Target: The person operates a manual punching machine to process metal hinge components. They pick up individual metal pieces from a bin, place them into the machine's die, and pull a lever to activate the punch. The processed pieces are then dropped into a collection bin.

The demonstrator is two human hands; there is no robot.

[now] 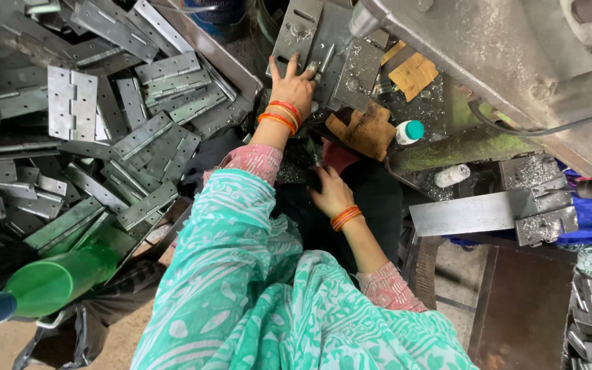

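Left hand [294, 83] presses a hinge [320, 60] flat at top centre.
Keep fingers spread; right hand [332, 194] at centre, grip unclear.

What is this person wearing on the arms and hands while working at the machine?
Both hands are bare, no gloves. The left hand and the right hand each have a stack of orange and red bangles at the wrist. Pink patterned sleeves cover the upper arms, and a green shawl with white print drapes over the shoulders.
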